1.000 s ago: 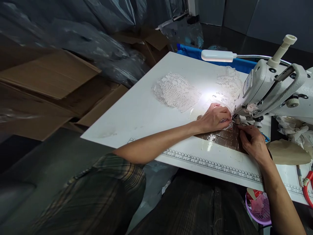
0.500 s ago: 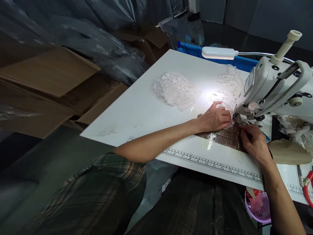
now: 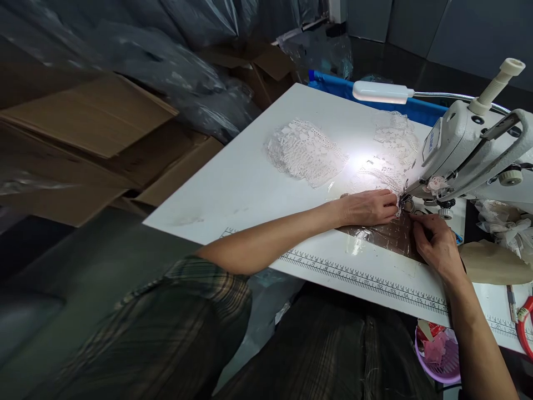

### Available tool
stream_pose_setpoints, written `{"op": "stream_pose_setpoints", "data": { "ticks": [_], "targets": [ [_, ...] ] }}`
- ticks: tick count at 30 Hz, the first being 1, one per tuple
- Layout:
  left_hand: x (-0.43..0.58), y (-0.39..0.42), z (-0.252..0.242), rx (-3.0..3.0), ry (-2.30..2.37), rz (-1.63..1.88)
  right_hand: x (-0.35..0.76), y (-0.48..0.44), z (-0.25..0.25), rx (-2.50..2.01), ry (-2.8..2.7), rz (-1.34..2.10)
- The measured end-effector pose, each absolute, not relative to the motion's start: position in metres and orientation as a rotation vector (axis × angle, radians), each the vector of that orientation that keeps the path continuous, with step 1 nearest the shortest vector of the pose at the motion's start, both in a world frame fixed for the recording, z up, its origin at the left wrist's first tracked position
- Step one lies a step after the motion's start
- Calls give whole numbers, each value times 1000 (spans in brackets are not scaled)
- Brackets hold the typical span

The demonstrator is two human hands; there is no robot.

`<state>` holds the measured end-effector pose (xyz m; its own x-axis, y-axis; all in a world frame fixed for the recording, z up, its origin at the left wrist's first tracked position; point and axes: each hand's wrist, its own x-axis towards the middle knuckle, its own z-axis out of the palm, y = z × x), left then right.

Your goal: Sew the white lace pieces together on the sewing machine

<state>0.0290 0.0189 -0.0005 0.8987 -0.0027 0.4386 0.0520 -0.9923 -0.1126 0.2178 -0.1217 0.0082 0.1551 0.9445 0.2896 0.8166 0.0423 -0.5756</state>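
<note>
My left hand (image 3: 372, 207) lies just left of the needle area of a white sewing machine (image 3: 447, 141). Its fingers are curled together on the edge of white lace (image 3: 383, 175), which runs back over the table. My right hand (image 3: 436, 241) rests to the right of the needle, with thumb and index finger closed near the presser foot. Whatever is between those fingertips is too small to make out. Under both hands is a shiny brown sheet (image 3: 375, 236) on the tabletop. A fanned pile of white lace pieces (image 3: 306, 153) lies farther left.
A white lamp (image 3: 382, 92) on a flexible neck lights the table (image 3: 233, 183). A ruler strip (image 3: 366, 286) follows the front edge. Red-handled scissors (image 3: 523, 328) lie at far right, above a purple basket (image 3: 441, 366) of scraps. Cardboard boxes (image 3: 95, 119) stand left.
My left hand's raised index finger has folded in with the others by the needle. My right hand stays almost in place. The whole view has shifted slightly.
</note>
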Motion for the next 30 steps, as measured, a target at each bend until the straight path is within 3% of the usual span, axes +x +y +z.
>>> {"op": "stream_pose_setpoints", "data": {
  "ticks": [11,30],
  "targets": [
    [26,19,-4,-2994,-120,-801,213,-124,4,-1833,-1839,153],
    [26,19,1,-3030,-115,-701,213,-120,10,-1845,-2016,51]
  ]
}}
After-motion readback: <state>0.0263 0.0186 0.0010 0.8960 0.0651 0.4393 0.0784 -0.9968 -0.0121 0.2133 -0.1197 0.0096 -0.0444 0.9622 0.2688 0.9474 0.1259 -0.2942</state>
